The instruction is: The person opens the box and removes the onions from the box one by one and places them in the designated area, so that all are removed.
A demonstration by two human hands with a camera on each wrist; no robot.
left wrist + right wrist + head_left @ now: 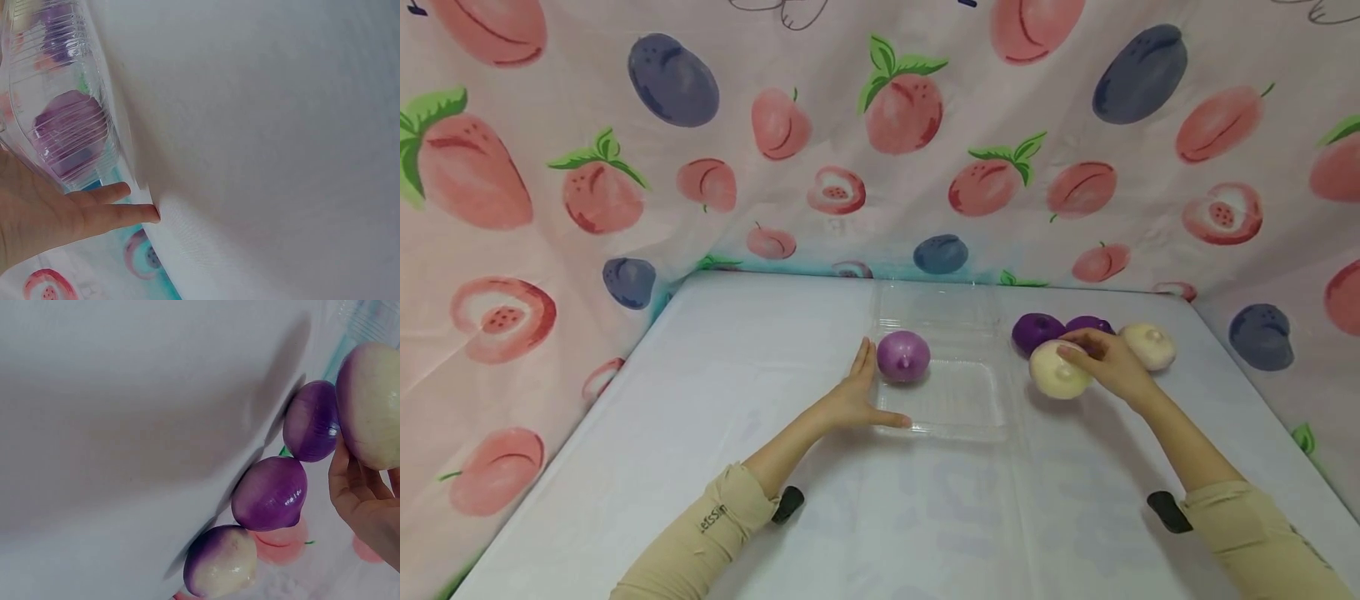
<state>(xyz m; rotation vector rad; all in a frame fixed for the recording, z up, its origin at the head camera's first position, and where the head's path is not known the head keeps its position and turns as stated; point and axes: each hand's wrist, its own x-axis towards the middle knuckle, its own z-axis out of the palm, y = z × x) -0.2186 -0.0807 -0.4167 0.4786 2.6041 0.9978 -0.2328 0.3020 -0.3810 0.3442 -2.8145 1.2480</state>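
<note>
My right hand (1108, 360) pinches a cream-coloured onion (1060, 370) and holds it up off the table, its far side tinged purple in the right wrist view. My left hand (852, 398) lies along the left side of a clear plastic box (958, 396), fingers straight and thumb stretched along the front rim. Inside the box, at its left, sits a purple onion (903, 357), visible through the ribbed wall in the left wrist view. The box's hinged lid (936, 304) is folded back, away from me.
Behind the raised onion, two dark purple onions (311, 421) (271, 493) and a cream-and-purple onion (220, 560) stand in a row on the white-covered table (737, 333). A fruit-printed cloth (850, 108) hangs at the back and sides.
</note>
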